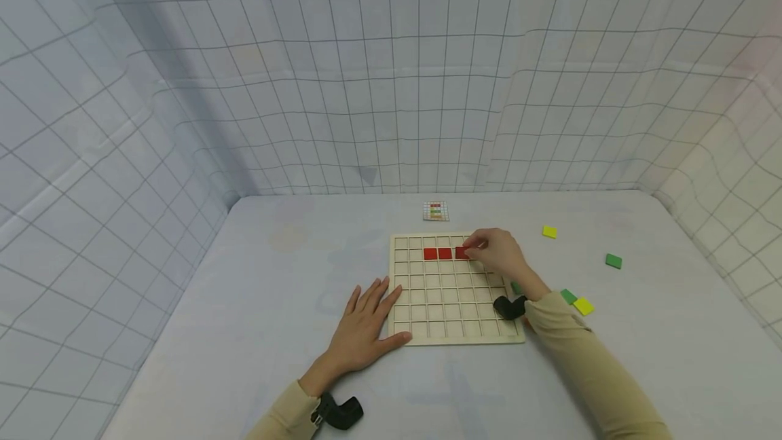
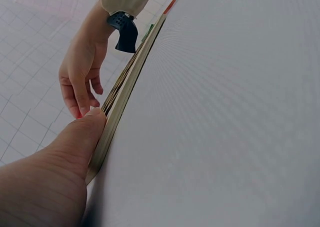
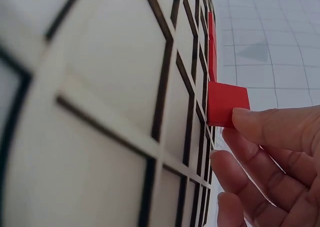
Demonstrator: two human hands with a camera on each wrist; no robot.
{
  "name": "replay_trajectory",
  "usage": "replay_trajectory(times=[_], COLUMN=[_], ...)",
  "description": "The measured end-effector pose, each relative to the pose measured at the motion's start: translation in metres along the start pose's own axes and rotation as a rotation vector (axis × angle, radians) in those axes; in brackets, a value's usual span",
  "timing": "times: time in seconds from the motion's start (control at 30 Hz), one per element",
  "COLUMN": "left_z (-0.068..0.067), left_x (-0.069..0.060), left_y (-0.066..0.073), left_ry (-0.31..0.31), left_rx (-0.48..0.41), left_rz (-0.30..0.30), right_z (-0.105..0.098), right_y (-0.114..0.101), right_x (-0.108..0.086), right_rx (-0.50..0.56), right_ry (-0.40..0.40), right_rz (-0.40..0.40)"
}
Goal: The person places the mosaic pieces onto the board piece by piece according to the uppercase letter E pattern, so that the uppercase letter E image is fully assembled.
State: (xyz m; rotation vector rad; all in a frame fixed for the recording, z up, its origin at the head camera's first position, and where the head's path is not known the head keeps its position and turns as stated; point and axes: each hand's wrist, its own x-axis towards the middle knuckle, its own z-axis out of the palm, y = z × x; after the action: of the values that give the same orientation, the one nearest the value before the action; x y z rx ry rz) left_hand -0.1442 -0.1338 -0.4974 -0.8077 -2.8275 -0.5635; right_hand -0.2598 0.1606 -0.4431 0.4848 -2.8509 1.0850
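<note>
A pale wooden grid board [image 1: 436,311] lies on the table, its cells divided by raised strips. Two red square tiles [image 1: 438,254] sit side by side in a row near its far edge. Just right of them my right hand [image 1: 496,252] pinches another red tile [image 3: 225,104] between thumb and fingers; in the right wrist view that tile is tilted against the grid strips. My left hand [image 1: 360,331] is spread flat, fingers along the board's left edge and thumb [image 2: 85,132] at its near corner.
Beyond the board lies a small card [image 1: 436,211] printed with a coloured grid. To the right are yellow tiles [image 1: 550,231] and green tiles [image 1: 613,261] scattered on the white table [image 1: 293,236]; one green tile [image 1: 516,287] is partly hidden by my right wrist. Grid-patterned sheets [image 1: 379,87] surround the table.
</note>
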Motion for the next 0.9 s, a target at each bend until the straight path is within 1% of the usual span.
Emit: replay_trajectory(times=[0.23,0.4,0.5,0.73,0.8,0.9], left_z=[0.000,-0.001,-0.003,-0.003,-0.003,-0.002], left_x=[0.000,0.000,0.000,0.000,0.000,0.000], left_y=[0.000,0.002,0.003,0.003,0.003,0.003], left_ry=[0.026,0.014,0.000,-0.001,-0.004,0.001], left_rx=[0.004,0.002,0.000,0.010,0.007,0.000], left_rz=[0.018,0.010,0.008,0.008,0.005,0.003], right_z=[0.001,-0.001,-0.001,0.000,0.001,0.002], right_y=[-0.003,-0.006,-0.005,0.001,0.003,0.005], right_x=[0.002,0.001,0.002,0.004,0.003,0.002], right_rx=[-0.017,-0.031,-0.048,-0.064,-0.088,-0.115], right_ry=[-0.026,-0.043,-0.059,-0.081,-0.088,-0.103], right_rz=[0.030,0.034,0.016,-0.040,-0.065,-0.077])
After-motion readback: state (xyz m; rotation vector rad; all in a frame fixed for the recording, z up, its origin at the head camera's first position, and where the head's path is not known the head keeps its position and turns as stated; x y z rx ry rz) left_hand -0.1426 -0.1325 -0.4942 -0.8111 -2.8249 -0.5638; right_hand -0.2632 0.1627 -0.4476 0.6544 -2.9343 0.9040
